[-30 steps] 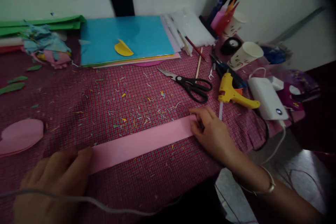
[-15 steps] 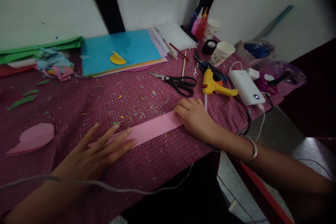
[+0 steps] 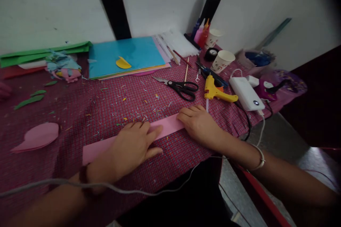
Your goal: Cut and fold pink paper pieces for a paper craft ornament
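A long pink paper strip (image 3: 170,127) lies across the checked red tablecloth (image 3: 106,103) near the front edge. My left hand (image 3: 133,145) lies flat on the strip's middle, fingers stretched out toward the right. My right hand (image 3: 198,122) rests palm down on the strip's right end, fingers spread and pressing the paper. Neither hand holds anything. The strip's left end (image 3: 93,150) shows beyond my left wrist.
Black scissors (image 3: 181,87), a yellow glue gun (image 3: 217,92) and a white power bank (image 3: 246,93) lie behind my right hand. Coloured paper sheets (image 3: 125,56), paper cups (image 3: 222,61) and bottles stand at the back. A pink cut-out (image 3: 37,136) lies left. A grey cable (image 3: 80,185) crosses the front.
My left hand has slid right along the strip, from its left end to its middle. My right hand has stayed on the right end. The camera view has pulled back and up.
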### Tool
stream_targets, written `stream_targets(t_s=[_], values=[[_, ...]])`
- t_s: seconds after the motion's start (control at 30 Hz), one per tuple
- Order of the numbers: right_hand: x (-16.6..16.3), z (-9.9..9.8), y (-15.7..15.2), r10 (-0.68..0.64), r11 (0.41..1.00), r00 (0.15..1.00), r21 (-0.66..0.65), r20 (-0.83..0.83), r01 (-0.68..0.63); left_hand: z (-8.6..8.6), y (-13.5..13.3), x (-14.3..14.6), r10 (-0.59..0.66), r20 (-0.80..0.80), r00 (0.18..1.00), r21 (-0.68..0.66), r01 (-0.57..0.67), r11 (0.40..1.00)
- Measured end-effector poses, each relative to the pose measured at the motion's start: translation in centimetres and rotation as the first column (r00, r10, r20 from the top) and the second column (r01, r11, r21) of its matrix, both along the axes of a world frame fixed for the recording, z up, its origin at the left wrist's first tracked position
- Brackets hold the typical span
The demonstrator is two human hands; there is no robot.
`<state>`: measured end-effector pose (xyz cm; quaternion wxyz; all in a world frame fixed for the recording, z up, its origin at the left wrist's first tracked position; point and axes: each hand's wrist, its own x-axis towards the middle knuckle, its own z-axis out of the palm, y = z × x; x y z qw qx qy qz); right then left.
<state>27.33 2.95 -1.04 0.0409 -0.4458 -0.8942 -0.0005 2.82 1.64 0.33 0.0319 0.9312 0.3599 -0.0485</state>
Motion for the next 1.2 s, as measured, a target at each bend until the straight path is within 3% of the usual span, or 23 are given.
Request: stream_targets(t_s=[0.1,0.17,0.33,0.47,0.63,0.73,0.9,1.07,1.2], values=[[0.1,0.0,-0.2,-0.008,1.0,1.0,-0.011,-0.001,0.008,-0.5,1.1,0.5,0.03,0.097,0.995,-0.088,-0.022,0.996],[0.2,-0.2,-0.2,-0.018,1.0,1.0,-0.024,-0.003,0.018,-0.9,1.3,1.0,0.015,0.109,0.994,-0.068,-0.008,0.998],[0.4,-0.7,-0.3,-0.033,0.999,0.999,-0.017,-0.025,0.032,-2.0,1.3,1.6,-0.25,0.175,0.952,0.078,0.239,0.968],[0.7,-1.0,-0.2,-0.027,1.0,0.998,-0.012,-0.054,0.026,-3.1,1.7,1.2,-0.375,0.277,0.885,0.053,0.375,0.925],[0.3,-0.4,-0.1,-0.053,0.998,0.996,-0.036,-0.069,0.051,-3.3,2.0,1.4,-0.296,0.3,0.907,-0.076,0.332,0.94],[-1.2,-0.1,-0.6,-0.077,0.996,0.973,-0.062,-0.219,0.065,-3.2,1.9,1.7,-0.283,0.319,0.905,-0.111,0.332,0.937],[-4.0,-1.1,-1.3,0.077,0.953,0.873,-0.221,-0.482,-0.206,-3.6,1.8,1.7,-0.237,0.428,0.872,-0.129,0.318,0.939],[-3.9,-2.2,-0.9,0.049,0.925,0.893,-0.317,-0.447,-0.209,-3.5,2.0,1.8,-0.276,0.411,0.869,-0.127,0.354,0.927],[-3.7,-2.3,-1.0,0.046,0.933,0.912,-0.309,-0.407,-0.185,-3.0,2.1,1.2,-0.305,0.346,0.887,-0.116,0.363,0.924]])
